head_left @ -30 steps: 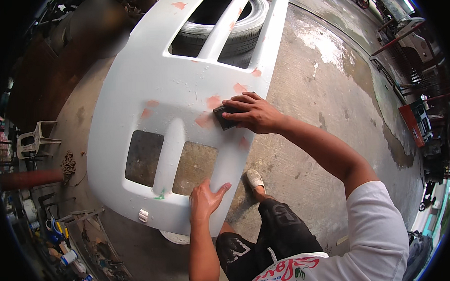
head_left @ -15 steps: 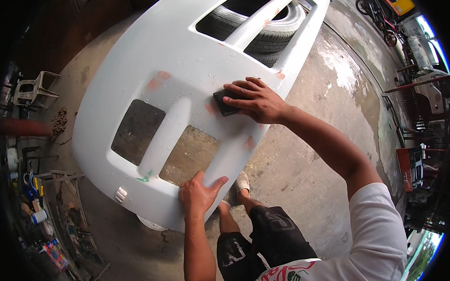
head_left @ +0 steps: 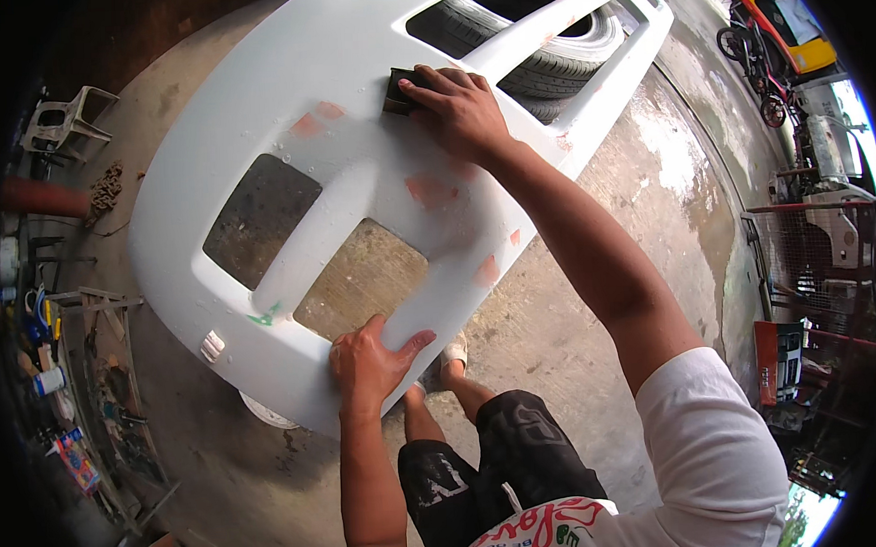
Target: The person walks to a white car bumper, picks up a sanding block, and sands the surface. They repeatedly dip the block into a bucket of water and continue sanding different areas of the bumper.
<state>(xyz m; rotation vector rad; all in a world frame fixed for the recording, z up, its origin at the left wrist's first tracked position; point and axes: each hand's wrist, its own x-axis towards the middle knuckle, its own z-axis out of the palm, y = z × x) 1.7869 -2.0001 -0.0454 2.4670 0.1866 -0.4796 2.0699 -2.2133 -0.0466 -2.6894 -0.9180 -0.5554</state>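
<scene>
A white car bumper (head_left: pixel 211 137) lies in front of me, wet with droplets and marked with reddish bare patches (head_left: pixel 431 191) and a small green smear. My right hand (head_left: pixel 463 116) is closed around a black sanding block (head_left: pixel 397 90), pressed on the bumper's surface just below the upper opening. The block's underside is hidden. My left hand (head_left: pixel 369 365) grips the near edge of the bumper beside a square opening, its thumb stretched out to the right and its fingertips partly out of sight.
A tire (head_left: pixel 556 62) shows beneath the far opening. To the left are a pale plastic chair (head_left: pixel 71 120), a chain and a rack with tools and cans (head_left: pixel 48 382). At right stand a motorcycle (head_left: pixel 761 74) and a wire-mesh frame (head_left: pixel 794 247). The concrete floor has wet patches.
My right hand has slid the sanding block up and left across the bumper, uncovering a reddish patch. My left hand keeps its hold on the edge. The whole view has shifted slightly.
</scene>
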